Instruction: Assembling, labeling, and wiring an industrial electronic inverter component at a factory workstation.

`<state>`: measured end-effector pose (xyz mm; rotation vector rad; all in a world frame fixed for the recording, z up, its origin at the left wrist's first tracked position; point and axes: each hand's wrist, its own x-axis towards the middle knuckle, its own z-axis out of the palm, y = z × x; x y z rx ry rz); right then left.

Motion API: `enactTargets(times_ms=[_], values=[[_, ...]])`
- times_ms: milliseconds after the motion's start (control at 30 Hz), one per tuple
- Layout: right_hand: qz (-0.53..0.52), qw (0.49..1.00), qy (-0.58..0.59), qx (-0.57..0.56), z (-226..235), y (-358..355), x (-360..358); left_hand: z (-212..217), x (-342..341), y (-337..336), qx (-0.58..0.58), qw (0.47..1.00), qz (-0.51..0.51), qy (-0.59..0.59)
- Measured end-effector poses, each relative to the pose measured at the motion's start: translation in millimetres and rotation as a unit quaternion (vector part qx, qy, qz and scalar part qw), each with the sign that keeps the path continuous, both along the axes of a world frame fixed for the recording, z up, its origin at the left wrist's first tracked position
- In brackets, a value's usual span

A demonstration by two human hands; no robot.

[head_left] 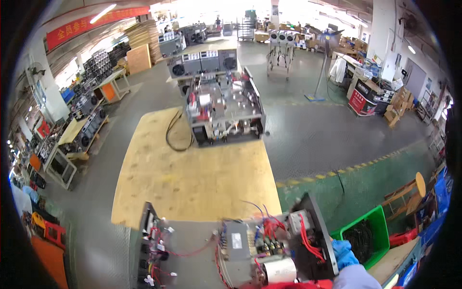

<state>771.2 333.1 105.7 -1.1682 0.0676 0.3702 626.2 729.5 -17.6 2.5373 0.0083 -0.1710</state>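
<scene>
In front of me is an open metal equipment chassis (197, 260) with dark upright panels at its left and right ends. Inside it sit a grey boxy module (237, 241), a white cylinder (280, 271), and red and blue wires. My right hand (342, 253), in a blue glove under a pale sleeve, is against the outer side of the right-hand panel (315, 226). Its fingers are mostly hidden, so their grip is unclear. My left hand is out of view. Red cloth (301, 284) shows at the lower edge.
A plywood sheet (192, 178) lies beyond the chassis, bearing a second open unit (226, 108) and a black cable (174, 137). At right are a green bin (382, 236) of black cables and a wooden stool (409, 192). Workbenches (62, 166) line the left.
</scene>
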Motion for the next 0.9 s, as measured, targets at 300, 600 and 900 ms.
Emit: enactTargets(times_ms=[300,600,900], values=[[-0.149,0.982,0.073,0.088,-60.9,-44.1,139.2,-73.5,195.0,-10.2,0.010,0.999,-0.037,-0.012],[-0.292,0.921,0.242,0.091,-161.4,-90.2,134.7,-117.3,191.1,-40.6,0.047,0.995,-0.031,0.079],[-0.098,0.962,0.248,-0.052,-166.9,-108.3,160.2,-24.8,159.9,-79.8,0.129,0.990,0.047,0.026]])
